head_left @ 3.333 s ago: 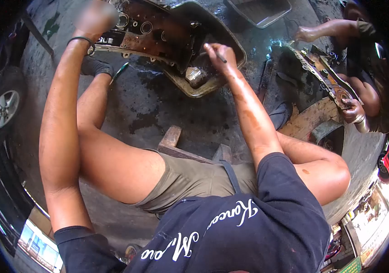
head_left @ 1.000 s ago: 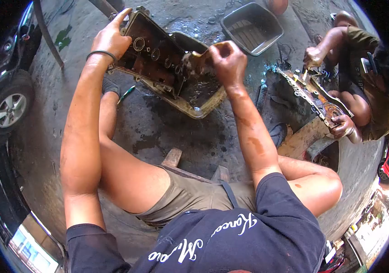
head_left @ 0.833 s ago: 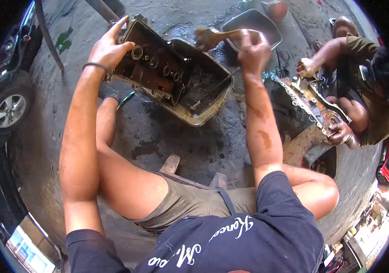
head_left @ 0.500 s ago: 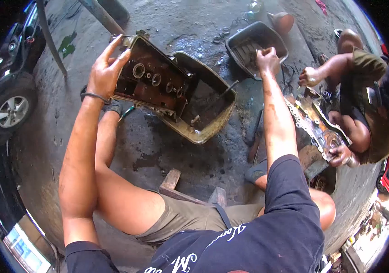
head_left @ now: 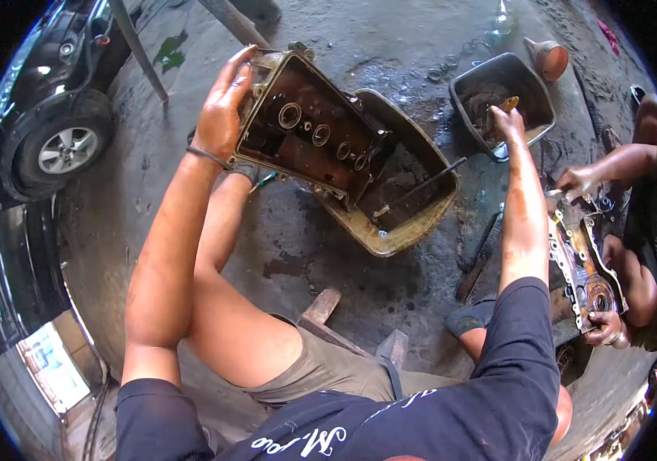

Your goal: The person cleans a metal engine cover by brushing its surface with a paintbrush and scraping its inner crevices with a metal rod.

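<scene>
My left hand (head_left: 224, 107) grips the upper left edge of an oily engine valve cover (head_left: 286, 146), its hollow inside turned up towards me. The cover is tilted, its lower right end over a grimy basin (head_left: 440, 207) that holds dark liquid and a thin rod (head_left: 428, 180). Over a black plastic tub (head_left: 540, 96), my right hand (head_left: 507, 125) is closed on what looks like a paintbrush (head_left: 508, 104); its yellowish handle shows, while the bristles cannot be made out.
At the right a co-worker's hands (head_left: 578, 180) hold another metal engine cover (head_left: 586, 269). An orange-brown funnel (head_left: 551, 61) lies behind the tub. A wooden stool (head_left: 321, 307) is near my legs. A parked vehicle's wheel (head_left: 67, 150) stands at the left.
My view has swung, so the scene sits further right and lower. My right hand has dipped into the black tub, and a yellowish handle now shows in it. My left hand keeps its hold on the valve cover.
</scene>
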